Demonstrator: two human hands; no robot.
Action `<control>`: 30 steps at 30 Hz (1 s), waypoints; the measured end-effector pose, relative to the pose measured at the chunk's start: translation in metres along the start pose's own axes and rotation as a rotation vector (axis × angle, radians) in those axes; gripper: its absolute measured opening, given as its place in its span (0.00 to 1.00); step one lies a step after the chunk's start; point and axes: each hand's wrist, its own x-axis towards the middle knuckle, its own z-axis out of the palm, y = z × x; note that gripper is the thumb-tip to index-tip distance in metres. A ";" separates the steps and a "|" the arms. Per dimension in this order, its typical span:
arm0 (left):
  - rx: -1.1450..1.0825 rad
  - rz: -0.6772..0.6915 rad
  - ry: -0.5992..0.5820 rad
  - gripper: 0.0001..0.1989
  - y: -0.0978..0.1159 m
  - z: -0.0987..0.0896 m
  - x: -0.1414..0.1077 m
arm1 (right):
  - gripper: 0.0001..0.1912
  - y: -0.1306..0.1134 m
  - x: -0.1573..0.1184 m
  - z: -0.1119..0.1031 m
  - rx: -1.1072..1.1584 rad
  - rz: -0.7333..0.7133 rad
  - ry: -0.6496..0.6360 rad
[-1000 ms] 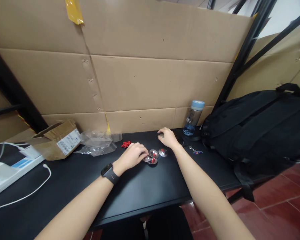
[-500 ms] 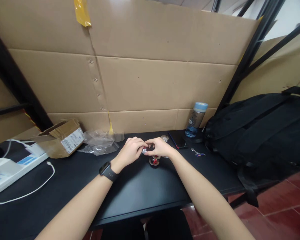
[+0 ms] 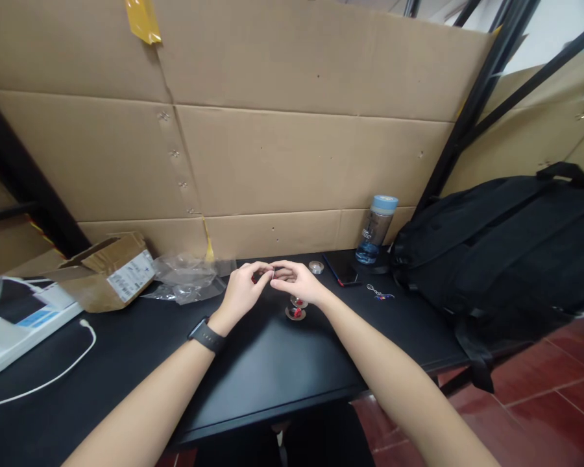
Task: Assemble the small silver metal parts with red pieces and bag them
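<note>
Above the dark tabletop (image 3: 253,376), my left hand (image 3: 243,285) is closed in a pinch, with a watch (image 3: 207,335) on its wrist. Its fingers meet those of my right hand (image 3: 296,282), which are also pinched. Between them is a small thin shiny piece (image 3: 273,275), seen nearly edge-on; most of it is hidden by the fingers. Just below my right hand lie small round metal-rimmed pieces with red on them, one nearer (image 3: 295,313) and one partly covered (image 3: 299,302). Behind that hand sits a clear round piece (image 3: 316,266).
A phone (image 3: 341,270), a keychain (image 3: 380,293), a blue-lidded bottle (image 3: 376,230) and a black backpack (image 3: 496,253) are to the right. On the left are clear plastic bags (image 3: 187,279), an opened cardboard box (image 3: 109,272), a power strip (image 3: 34,334) and a white cable (image 3: 73,366).
My hands have turned the small shiny piece from face-showing to nearly edge-on and lifted it slightly. The round pieces beneath stay in place. The whole view has shifted a little.
</note>
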 end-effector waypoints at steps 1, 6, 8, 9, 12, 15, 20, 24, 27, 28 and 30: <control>0.006 -0.003 -0.015 0.10 -0.001 0.000 0.000 | 0.23 0.001 0.000 0.002 -0.021 -0.016 -0.018; -0.043 0.016 -0.132 0.10 0.000 -0.002 0.002 | 0.20 0.004 -0.001 0.007 -0.118 -0.062 -0.007; -0.049 0.028 -0.155 0.09 0.002 -0.004 0.003 | 0.23 0.005 -0.001 0.008 -0.110 -0.052 0.011; -0.051 0.025 -0.156 0.09 0.003 -0.005 0.003 | 0.25 0.005 -0.001 0.008 -0.093 -0.045 0.028; -0.049 0.008 -0.161 0.10 0.005 -0.008 0.004 | 0.26 0.004 0.000 0.009 -0.055 -0.037 0.093; -0.030 0.009 -0.214 0.10 0.005 -0.012 0.005 | 0.24 0.004 0.001 0.008 -0.078 -0.063 0.129; 0.064 0.069 -0.236 0.07 0.004 -0.012 0.005 | 0.23 0.009 0.003 0.006 -0.164 -0.095 0.144; 0.108 0.111 -0.221 0.06 0.005 -0.009 0.004 | 0.24 0.013 0.004 0.007 -0.142 -0.067 0.134; 0.090 0.096 -0.182 0.07 0.006 -0.007 0.003 | 0.24 0.012 0.004 0.006 -0.075 -0.060 0.129; 0.073 0.082 -0.169 0.07 0.005 -0.006 0.003 | 0.24 0.010 0.004 0.006 -0.055 -0.058 0.132; 0.029 0.058 -0.146 0.06 0.005 -0.004 0.002 | 0.24 0.008 0.003 0.005 -0.018 -0.050 0.138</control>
